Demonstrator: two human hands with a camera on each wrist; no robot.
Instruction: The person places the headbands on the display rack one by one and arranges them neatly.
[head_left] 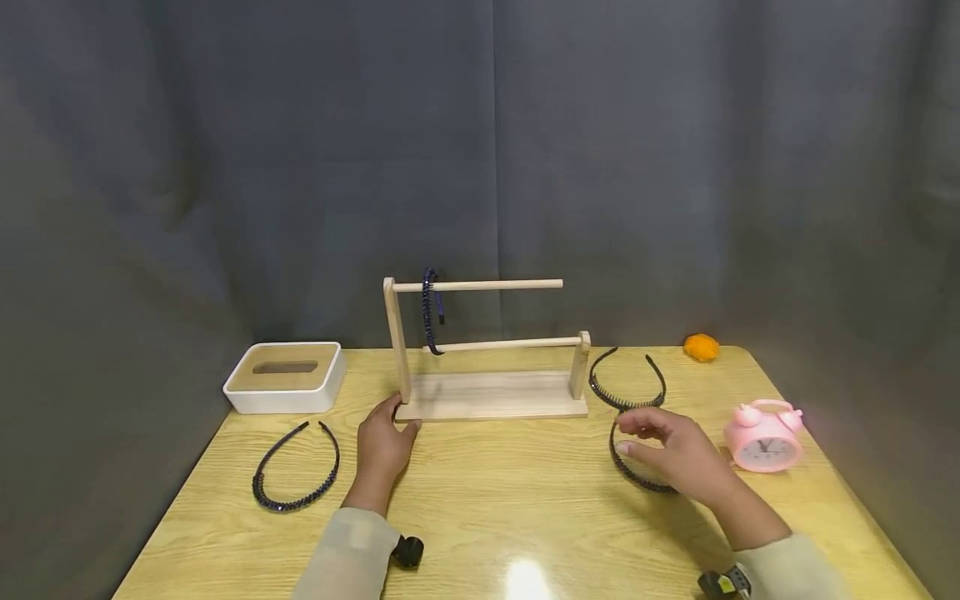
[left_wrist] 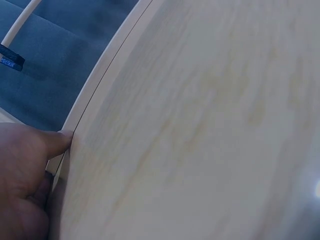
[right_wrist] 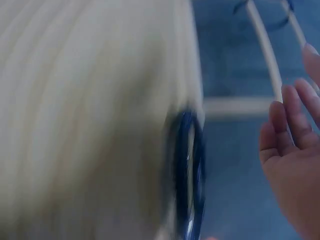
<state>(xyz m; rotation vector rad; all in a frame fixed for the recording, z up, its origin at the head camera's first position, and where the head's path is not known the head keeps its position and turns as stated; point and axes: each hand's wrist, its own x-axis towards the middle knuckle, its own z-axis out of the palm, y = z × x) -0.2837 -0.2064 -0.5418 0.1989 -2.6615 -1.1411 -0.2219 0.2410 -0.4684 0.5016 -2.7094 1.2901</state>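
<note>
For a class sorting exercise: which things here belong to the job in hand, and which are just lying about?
Belongs, apparently:
wooden rack, held by the left hand
headband hanging on the rack
left headband
rear right headband
front right headband, near the right hand

Just lying about, apparently:
white box with wooden lid
orange object
pink alarm clock

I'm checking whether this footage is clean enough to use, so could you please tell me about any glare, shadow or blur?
Head: mostly sharp, white glare on the tabletop at bottom centre, soft shadow by the right hand; left wrist: tabletop grain soft, bright spot at the right edge; right wrist: tabletop and dark headband smeared, right hand clearer.
</note>
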